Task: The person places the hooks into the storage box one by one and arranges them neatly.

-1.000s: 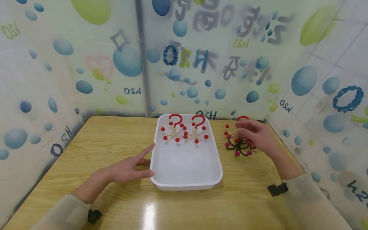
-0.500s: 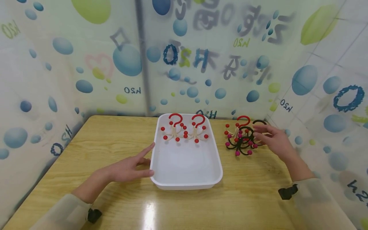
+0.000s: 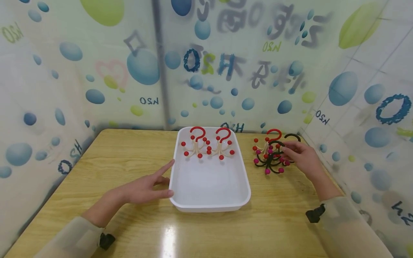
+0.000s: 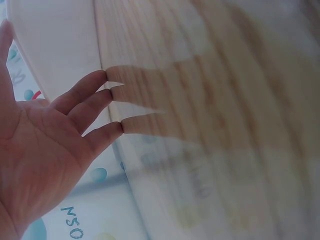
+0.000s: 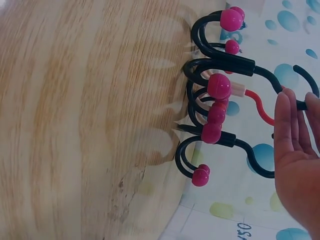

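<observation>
My left hand (image 3: pixel 146 189) is spread against the left side of a white tray (image 3: pixel 209 208), with thumb and forefinger at the rim. In the left wrist view its other fingers (image 4: pixel 92 115) are straight, fingertips down by the table. Right of the tray, my right hand (image 3: pixel 302 157) pinches the curved top of a black multi-arm hanger hook (image 3: pixel 269 161) with pink ball tips. Another black hanger hook (image 3: pixel 292 137) stands just behind, partly hidden by the hand. Next to it is a cream hanger hook with a red top (image 3: pixel 274 134) and red balls, overlapped by the front black one.
Two cream hanger hooks, a left one (image 3: pixel 195 147) and a right one (image 3: pixel 221 147), stand side by side at the tray's far end. The wooden table (image 3: pixel 129 154) meets a bubble-patterned curtain (image 3: pixel 129 107) behind and on both sides.
My right hand went right, away from the red-topped hanger hook, then came slightly back left onto the front black one's top. The left hand and the tray stayed put.
</observation>
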Available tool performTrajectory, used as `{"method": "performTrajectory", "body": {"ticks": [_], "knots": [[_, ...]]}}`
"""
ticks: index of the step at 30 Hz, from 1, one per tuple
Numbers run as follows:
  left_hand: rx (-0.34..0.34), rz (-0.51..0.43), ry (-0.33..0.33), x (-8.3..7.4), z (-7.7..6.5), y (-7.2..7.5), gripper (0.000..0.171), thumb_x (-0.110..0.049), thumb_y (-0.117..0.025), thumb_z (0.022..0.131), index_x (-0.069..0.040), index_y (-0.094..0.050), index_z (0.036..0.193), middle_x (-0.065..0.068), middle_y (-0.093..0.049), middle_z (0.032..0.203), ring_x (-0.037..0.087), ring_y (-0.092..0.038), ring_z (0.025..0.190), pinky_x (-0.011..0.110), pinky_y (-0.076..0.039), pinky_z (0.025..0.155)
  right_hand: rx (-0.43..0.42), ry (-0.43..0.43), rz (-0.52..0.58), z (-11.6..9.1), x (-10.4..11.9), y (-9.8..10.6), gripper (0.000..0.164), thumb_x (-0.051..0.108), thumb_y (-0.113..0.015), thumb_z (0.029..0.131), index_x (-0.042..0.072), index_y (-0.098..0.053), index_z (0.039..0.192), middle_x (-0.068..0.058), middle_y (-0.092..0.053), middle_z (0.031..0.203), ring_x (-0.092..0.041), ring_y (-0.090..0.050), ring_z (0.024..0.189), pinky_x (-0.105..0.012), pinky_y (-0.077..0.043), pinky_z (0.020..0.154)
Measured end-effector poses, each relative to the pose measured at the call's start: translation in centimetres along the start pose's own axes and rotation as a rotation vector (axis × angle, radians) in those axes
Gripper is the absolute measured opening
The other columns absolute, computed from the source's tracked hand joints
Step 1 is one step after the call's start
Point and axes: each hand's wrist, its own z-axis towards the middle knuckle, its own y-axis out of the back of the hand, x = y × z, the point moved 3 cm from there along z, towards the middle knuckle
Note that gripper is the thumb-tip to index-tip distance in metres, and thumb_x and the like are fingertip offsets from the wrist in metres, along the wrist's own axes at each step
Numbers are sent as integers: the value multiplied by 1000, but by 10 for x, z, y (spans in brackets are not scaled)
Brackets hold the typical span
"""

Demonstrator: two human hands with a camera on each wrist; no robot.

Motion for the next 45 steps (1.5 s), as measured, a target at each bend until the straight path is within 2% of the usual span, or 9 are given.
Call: {"method": "performTrajectory", "body": {"ticks": [3, 10, 21, 27, 33, 37, 39, 42, 45], "knots": [[0, 0, 0, 0, 0, 0, 106, -61, -71, 102, -41, 1, 177, 14, -57, 165, 47, -47, 157, 75, -37, 124, -21, 23, 5, -1, 2, -1, 49, 36, -61, 115, 1, -62, 150, -15, -74, 125, 1, -76, 94, -21, -64, 84], [3, -5, -14, 3, 2, 0, 106, -61, -71, 102, -42, 2, 177, 13, -57, 165, 46, -48, 157, 75, -36, 124, -70, 54, 39, -7, 12, 2, 44, 30, -63, 114, -2, -63, 145, 23, -70, 100, 3, -75, 89, -13, -61, 78], [4, -5, -5, 2, 2, 0, 106, -61, -71, 102, -42, 2, 177, 13, -57, 165, 46, -48, 157, 75, -37, 124, -91, 104, 128, -19, 35, 0, 37, 31, -68, 111, 5, -68, 138, 26, -75, 103, 1, -76, 88, -13, -61, 79], [3, -4, -9, 1, 1, 0, 106, -60, -71, 102, -41, 2, 177, 13, -58, 165, 46, -49, 156, 74, -37, 124, -99, 148, 121, -28, 58, -8, 39, 32, -71, 110, 6, -69, 138, 22, -75, 105, 3, -75, 89, -13, -59, 78], [7, -12, 5, 1, 1, -1, 107, -61, -71, 102, -41, 2, 177, 13, -57, 165, 46, -48, 157, 75, -37, 124, -70, 191, 155, -32, 87, -20, 38, 32, -72, 109, 5, -70, 136, 14, -77, 104, -3, -78, 87, -14, -60, 77], [10, -16, 4, 1, 1, -1, 107, -61, -72, 102, -41, 2, 177, 13, -58, 165, 46, -48, 156, 75, -36, 124, -37, 212, 172, -28, 102, -34, 36, 30, -72, 109, 4, -71, 134, 9, -77, 103, -7, -78, 88, -17, -63, 82], [9, -12, 0, 1, 1, -1, 106, -61, -71, 102, -41, 2, 177, 13, -58, 165, 46, -48, 156, 75, -37, 124, -14, 205, 170, -25, 109, -42, 35, 31, -71, 109, 6, -71, 134, 6, -76, 104, -10, -79, 89, -19, -63, 79], [5, 1, -2, 1, 1, -1, 106, -62, -70, 102, -41, 2, 177, 13, -58, 165, 46, -49, 156, 75, -37, 124, 25, 193, 186, -19, 117, -56, 34, 29, -72, 109, 6, -71, 134, -2, -76, 107, -14, -80, 91, -21, -63, 77], [3, 6, -3, 0, 0, 0, 106, -62, -70, 102, -41, 2, 177, 13, -57, 165, 46, -49, 156, 75, -38, 123, 75, 193, 203, -12, 127, -73, 30, 25, -72, 109, 6, -71, 132, -10, -75, 112, -18, -80, 92, -22, -64, 82]]}}
